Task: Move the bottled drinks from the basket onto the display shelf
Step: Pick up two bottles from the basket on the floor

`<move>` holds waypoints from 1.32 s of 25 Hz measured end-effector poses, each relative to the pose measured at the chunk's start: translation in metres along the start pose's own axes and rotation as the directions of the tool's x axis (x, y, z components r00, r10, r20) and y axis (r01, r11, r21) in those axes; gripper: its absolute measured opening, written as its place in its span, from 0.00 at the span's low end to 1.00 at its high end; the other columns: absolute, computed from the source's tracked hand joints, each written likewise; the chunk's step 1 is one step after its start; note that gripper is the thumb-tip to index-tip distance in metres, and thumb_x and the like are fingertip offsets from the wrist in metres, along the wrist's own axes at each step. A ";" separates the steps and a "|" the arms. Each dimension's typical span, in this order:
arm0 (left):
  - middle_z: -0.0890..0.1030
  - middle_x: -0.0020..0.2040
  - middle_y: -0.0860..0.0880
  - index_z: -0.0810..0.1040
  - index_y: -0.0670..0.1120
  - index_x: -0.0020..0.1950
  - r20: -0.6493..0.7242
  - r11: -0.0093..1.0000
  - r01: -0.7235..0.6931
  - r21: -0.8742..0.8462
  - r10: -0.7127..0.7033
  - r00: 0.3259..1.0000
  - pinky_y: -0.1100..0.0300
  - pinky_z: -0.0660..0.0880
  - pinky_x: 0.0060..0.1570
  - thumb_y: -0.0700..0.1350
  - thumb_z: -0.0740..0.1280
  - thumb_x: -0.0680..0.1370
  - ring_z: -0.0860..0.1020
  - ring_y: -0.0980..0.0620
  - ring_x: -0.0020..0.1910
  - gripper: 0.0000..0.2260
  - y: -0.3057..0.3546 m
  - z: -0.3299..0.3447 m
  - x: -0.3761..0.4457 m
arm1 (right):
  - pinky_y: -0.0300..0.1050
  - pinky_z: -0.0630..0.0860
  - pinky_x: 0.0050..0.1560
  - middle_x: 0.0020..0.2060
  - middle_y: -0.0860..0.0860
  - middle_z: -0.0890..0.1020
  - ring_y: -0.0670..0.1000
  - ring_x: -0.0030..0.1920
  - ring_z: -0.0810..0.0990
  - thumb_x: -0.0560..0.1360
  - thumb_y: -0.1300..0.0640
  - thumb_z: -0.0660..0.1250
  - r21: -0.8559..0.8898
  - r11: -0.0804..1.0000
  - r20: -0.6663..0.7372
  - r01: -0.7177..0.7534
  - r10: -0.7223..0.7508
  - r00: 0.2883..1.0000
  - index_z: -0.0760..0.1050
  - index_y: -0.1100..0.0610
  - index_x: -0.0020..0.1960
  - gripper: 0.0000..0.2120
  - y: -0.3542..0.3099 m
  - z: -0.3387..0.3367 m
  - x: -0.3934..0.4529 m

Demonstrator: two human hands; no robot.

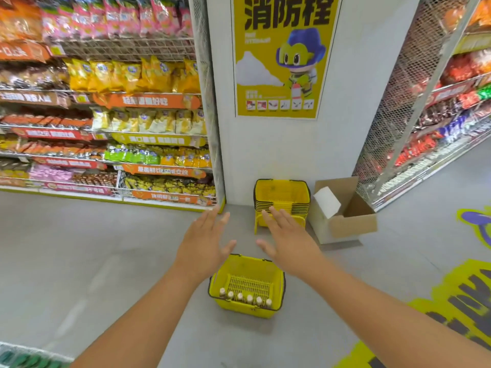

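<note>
From the head camera I see my left hand and right hand held out flat, fingers spread, holding nothing. Below them the yellow basket sits on the floor. Six bottles stand along its near side.

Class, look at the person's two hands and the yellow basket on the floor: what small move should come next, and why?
Probably lower one hand, say the right hand, into the basket to grip a bottle. Both it and the left hand are open, holding nothing, above the basket, and six bottles stand in a row along its near wall.
</note>
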State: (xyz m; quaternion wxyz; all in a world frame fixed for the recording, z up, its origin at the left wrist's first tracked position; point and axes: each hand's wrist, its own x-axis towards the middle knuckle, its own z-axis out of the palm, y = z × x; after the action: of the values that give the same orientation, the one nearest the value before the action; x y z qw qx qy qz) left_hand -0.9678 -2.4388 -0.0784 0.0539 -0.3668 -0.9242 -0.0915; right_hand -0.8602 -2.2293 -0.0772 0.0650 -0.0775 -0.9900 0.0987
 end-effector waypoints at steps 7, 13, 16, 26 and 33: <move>0.56 0.83 0.44 0.60 0.50 0.82 0.120 0.996 -0.084 -0.033 0.087 0.989 0.45 0.60 0.77 0.69 0.46 0.76 0.58 0.42 0.80 0.38 0.001 0.079 0.070 | 0.59 0.69 0.74 0.78 0.57 0.68 0.61 0.78 0.66 0.77 0.32 0.48 0.032 0.988 0.117 -0.152 0.148 0.982 0.65 0.58 0.79 0.41 0.051 0.054 0.035; 0.59 0.82 0.43 0.62 0.49 0.81 0.232 0.989 -0.110 -0.096 0.130 0.964 0.44 0.63 0.75 0.67 0.49 0.77 0.60 0.40 0.79 0.36 -0.028 0.160 0.128 | 0.55 0.61 0.78 0.81 0.56 0.61 0.58 0.81 0.58 0.74 0.30 0.42 0.014 0.962 0.131 -0.274 0.270 0.954 0.58 0.56 0.82 0.45 0.084 0.116 0.087; 0.68 0.77 0.40 0.70 0.46 0.77 0.311 0.985 -0.098 -0.139 0.138 0.940 0.42 0.70 0.70 0.66 0.53 0.76 0.69 0.38 0.74 0.35 -0.045 0.214 0.141 | 0.50 0.54 0.79 0.83 0.53 0.55 0.54 0.82 0.52 0.80 0.32 0.48 0.020 0.958 0.213 -0.286 0.275 0.938 0.51 0.54 0.83 0.39 0.096 0.156 0.111; 0.52 0.83 0.50 0.58 0.52 0.82 0.410 0.965 0.023 -0.260 0.089 0.908 0.47 0.56 0.79 0.71 0.44 0.72 0.50 0.47 0.82 0.42 -0.063 0.477 0.156 | 0.49 0.59 0.78 0.81 0.51 0.60 0.53 0.81 0.56 0.78 0.32 0.48 0.084 0.985 0.387 -0.153 0.110 0.916 0.54 0.54 0.83 0.40 0.193 0.395 0.146; 0.53 0.83 0.51 0.55 0.55 0.82 0.515 0.982 -0.003 -0.191 0.102 0.851 0.47 0.57 0.78 0.69 0.50 0.74 0.52 0.48 0.82 0.38 -0.082 0.687 0.147 | 0.44 0.54 0.78 0.82 0.49 0.56 0.51 0.82 0.53 0.83 0.38 0.58 0.087 0.992 0.499 -0.089 0.034 0.866 0.52 0.51 0.83 0.35 0.277 0.602 0.122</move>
State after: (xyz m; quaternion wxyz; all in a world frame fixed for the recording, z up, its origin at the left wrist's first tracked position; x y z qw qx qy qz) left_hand -1.1528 -2.2556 -0.7361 -0.2302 -0.4065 -0.8813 -0.0714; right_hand -1.0278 -2.0527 -0.7057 -0.1904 -0.0775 -0.9637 0.1702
